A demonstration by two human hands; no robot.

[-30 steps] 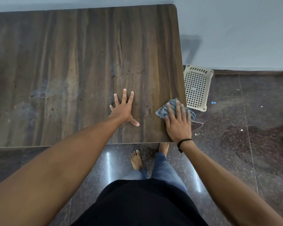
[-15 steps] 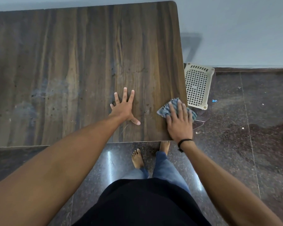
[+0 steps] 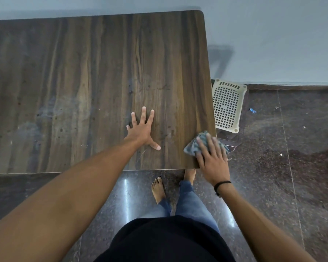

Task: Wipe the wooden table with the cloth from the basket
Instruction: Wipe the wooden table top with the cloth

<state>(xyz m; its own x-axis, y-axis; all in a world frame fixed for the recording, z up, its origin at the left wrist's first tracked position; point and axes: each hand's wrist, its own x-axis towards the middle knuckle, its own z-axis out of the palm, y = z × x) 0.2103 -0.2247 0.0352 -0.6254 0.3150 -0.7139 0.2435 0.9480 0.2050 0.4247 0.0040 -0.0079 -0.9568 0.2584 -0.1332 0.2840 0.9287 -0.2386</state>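
Observation:
The dark wooden table (image 3: 83,82) fills the upper left, with dusty smears on its left part. My right hand (image 3: 212,157) lies flat with straight fingers on a blue-grey patterned cloth (image 3: 192,146), pressing it onto the table's near right corner; part of the cloth hangs over the right edge. My left hand (image 3: 142,129) rests flat on the tabletop with fingers spread, to the left of the cloth. The cream perforated basket (image 3: 228,105) stands on the floor just beyond the table's right edge.
Dark polished stone floor (image 3: 292,167) runs right of and in front of the table, with small bits of litter. A pale wall (image 3: 273,35) stands behind the table and basket. My bare feet (image 3: 157,190) are at the table's near edge.
My right hand and the cloth have slid slightly toward the table's right edge and near corner. The left hand has stayed in place.

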